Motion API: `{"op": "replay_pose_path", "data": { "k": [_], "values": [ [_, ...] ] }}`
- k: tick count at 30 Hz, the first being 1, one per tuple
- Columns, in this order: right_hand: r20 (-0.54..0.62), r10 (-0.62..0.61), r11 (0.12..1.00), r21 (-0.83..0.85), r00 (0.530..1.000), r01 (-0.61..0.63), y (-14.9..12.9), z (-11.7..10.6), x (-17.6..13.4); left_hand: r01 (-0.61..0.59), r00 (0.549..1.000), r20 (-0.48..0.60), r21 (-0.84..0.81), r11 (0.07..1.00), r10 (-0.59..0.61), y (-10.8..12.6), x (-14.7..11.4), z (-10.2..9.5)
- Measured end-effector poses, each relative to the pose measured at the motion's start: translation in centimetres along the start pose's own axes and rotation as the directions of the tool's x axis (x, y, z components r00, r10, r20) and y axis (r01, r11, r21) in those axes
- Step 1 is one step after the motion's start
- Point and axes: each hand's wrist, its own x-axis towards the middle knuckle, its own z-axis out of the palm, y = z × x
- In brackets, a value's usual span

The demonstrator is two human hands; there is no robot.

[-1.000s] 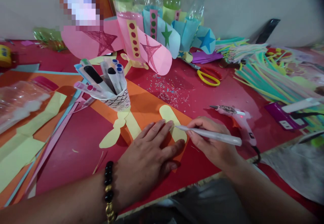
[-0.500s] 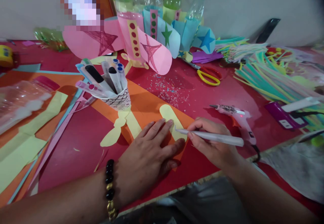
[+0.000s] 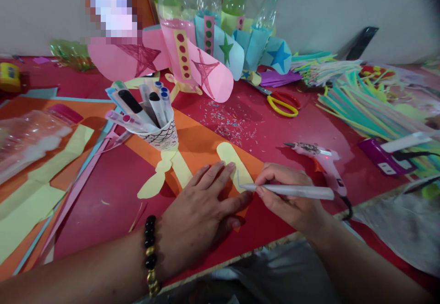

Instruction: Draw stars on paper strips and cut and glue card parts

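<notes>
One pale-yellow paper strip (image 3: 226, 152), round-ended, on an orange sheet (image 3: 199, 129) on the red counter (image 3: 89, 207), between your two hands. One left hand (image 3: 202, 207), palm down, fingers slightly spread and gripping nothing; fingertips rest on the strip's left edge and near end, probably to stop it sliding. One right hand (image 3: 290, 194), thumb and fingers pinching a white-barrelled pen (image 3: 305, 191) close to its point, a hold suited to short, controlled strokes; the point meets the strip at the end of a thin bluish line. One patterned cup (image 3: 163, 138) of markers, capped ends up, beyond your left hand, seemingly so you can choose colours at a glance. One pink glue gun (image 3: 326, 159), lying beyond your right hand, red light lit. One pair of scissors (image 3: 285, 105), handles nearer you, likely easy to lift. Several bottles (image 3: 177, 52) at the back, bearing hand-coloured stars and dots. Labels: no brand legible to you on pen, markers or glue gun; dark markings on the yellow item (image 3: 9, 77) at far left too small to read.
</notes>
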Motion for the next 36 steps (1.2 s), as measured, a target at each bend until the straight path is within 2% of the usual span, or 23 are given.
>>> {"op": "replay_pose_path", "data": {
  "k": [7,22,36],
  "values": [
    [-0.123,0.023,0.988,-0.147,0.992,-0.042,0.29,0.36,0.08,-0.002,1.000,-0.010,-0.010,1.000,0.002,-0.04,0.10,0.00],
    [-0.114,0.028,0.977,-0.208,0.993,-0.051,0.55,0.51,0.38,-0.002,1.000,0.005,-0.018,1.000,0.002,-0.04,0.18,-0.05],
    [-0.129,0.009,0.984,-0.176,0.992,-0.032,0.42,0.40,0.25,-0.010,1.000,-0.011,-0.005,1.000,0.010,-0.03,0.03,0.00]
  ]
}}
